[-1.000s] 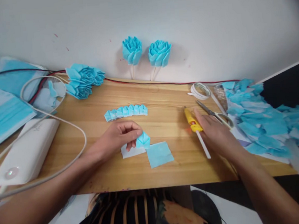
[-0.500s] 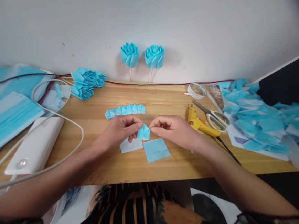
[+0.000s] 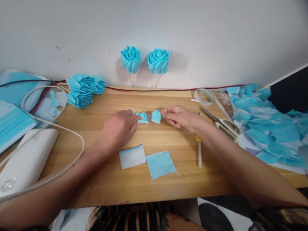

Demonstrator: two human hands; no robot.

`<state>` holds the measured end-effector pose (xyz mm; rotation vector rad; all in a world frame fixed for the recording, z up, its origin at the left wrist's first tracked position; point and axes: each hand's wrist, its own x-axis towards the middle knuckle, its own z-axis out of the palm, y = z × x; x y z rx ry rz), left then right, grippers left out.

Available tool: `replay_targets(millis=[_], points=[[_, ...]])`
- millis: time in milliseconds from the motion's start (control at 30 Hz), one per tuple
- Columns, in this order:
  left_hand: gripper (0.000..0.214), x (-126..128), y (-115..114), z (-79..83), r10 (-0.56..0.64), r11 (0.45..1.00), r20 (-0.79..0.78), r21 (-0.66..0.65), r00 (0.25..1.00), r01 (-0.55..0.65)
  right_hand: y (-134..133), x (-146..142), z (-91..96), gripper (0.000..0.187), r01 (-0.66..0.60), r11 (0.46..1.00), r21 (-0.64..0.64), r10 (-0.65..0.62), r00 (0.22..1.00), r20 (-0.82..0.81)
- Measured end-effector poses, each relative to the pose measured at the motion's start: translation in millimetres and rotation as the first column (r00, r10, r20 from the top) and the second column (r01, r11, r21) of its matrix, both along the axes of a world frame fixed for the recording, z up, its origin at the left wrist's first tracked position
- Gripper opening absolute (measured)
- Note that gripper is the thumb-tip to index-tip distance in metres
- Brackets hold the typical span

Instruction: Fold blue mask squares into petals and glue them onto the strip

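My left hand (image 3: 119, 127) rests on the wooden table (image 3: 100, 176), its fingers curled over the row of folded blue petals (image 3: 142, 117), most of which it hides. My right hand (image 3: 179, 117) pinches a single folded blue petal (image 3: 156, 116) just right of that row. In front of my hands lie a white paper piece (image 3: 132, 156) and a blue square (image 3: 160, 164), flat on the table.
Two blue paper flowers on sticks (image 3: 144, 61) lean on the wall. More flowers (image 3: 84, 89) lie back left. A glue stick (image 3: 199, 154), scissors (image 3: 222, 122) and tape (image 3: 203, 95) are to the right, beside a heap of blue scraps (image 3: 266, 121). A white box (image 3: 21, 161), cable and masks fill the left.
Both hands moved away from me toward the petal row. The petal passed from my left fingers to my right. Earlier my right hand left the glue gun.
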<state>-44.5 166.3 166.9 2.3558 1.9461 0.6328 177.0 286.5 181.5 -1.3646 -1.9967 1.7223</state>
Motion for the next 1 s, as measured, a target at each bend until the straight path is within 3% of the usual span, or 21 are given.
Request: replay_targets(millis=[267, 467, 733, 1000], points=[[0.035, -0.4, -5.2, -7.9, -0.09, 0.995, -0.026, -0.05, 0.996, 0.088, 9.0, -16.7, -3.3, 0.015, -0.085, 0.996, -0.01, 0.085, 0.996, 0.014], [0.038, 5.3, -8.0, -8.5, -0.089, 0.987, -0.056, -0.142, 0.994, 0.08, 12.2, -18.8, -9.1, 0.013, -0.11, 0.993, 0.033, 0.109, 0.993, 0.048], [0.037, 16.0, -7.4, -3.9, -0.083, 0.957, -0.175, -0.288, 0.981, 0.029, 8.5, -21.2, -8.1, 0.013, -0.07, 0.995, 0.067, 0.065, 0.995, 0.074], [0.037, 21.8, -3.8, -6.4, -0.082, 0.959, -0.128, -0.28, 0.988, 0.044, 4.8, -22.1, -5.9, 0.014, -0.048, 0.996, 0.08, 0.041, 0.995, 0.092]])
